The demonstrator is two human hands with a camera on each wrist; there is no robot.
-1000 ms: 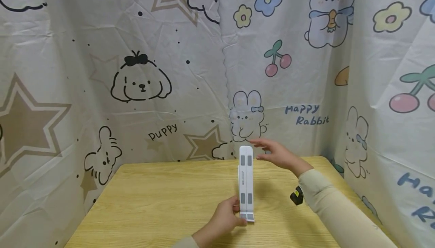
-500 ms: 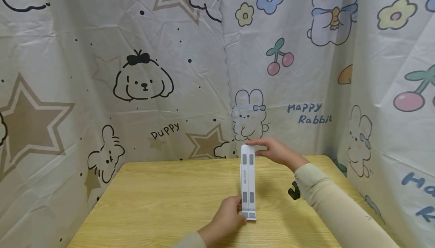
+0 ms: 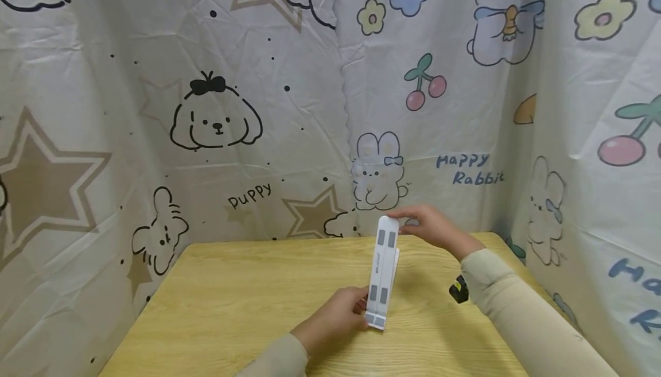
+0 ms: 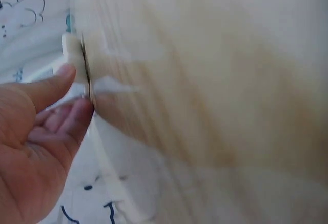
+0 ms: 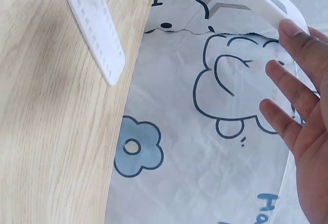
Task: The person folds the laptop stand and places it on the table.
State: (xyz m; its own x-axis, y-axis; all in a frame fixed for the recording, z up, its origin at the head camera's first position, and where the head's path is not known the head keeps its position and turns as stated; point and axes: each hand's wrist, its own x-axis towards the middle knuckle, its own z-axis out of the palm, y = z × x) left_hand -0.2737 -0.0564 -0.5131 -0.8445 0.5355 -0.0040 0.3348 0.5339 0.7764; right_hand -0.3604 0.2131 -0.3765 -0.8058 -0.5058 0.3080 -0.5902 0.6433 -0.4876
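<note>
Several stars and puppies printed on the pale cloth [image 3: 299, 153] at left, hung beyond the table's far edge. Wooden table [image 3: 248, 291] below, its grain running left to right. Next, left hand [image 3: 338, 315] reaching in from the near side, beige sleeve [image 3: 283, 358] at the wrist: thumb and fingers nearly together, pinching the lower, near end of the white stand [image 3: 383, 276]. Stand is over the table, right of its middle, tilted, top leaning right; grey pads [image 3: 381, 237] on its face. Right wrist view: a white leg [image 5: 97, 34] juts from it. Cannot tell whether the stand's lower end touches wood. At its top, right hand [image 3: 436, 229]: thumb and forefinger pinching the end, gap only the stand's thickness, other fingers spread loose. Small black-and-yellow object [image 3: 458, 290] farther right, partly hidden by the right sleeve [image 3: 521, 314]. Cloth lettering [image 3: 470, 169] beyond reads "Happy Rabbit".
</note>
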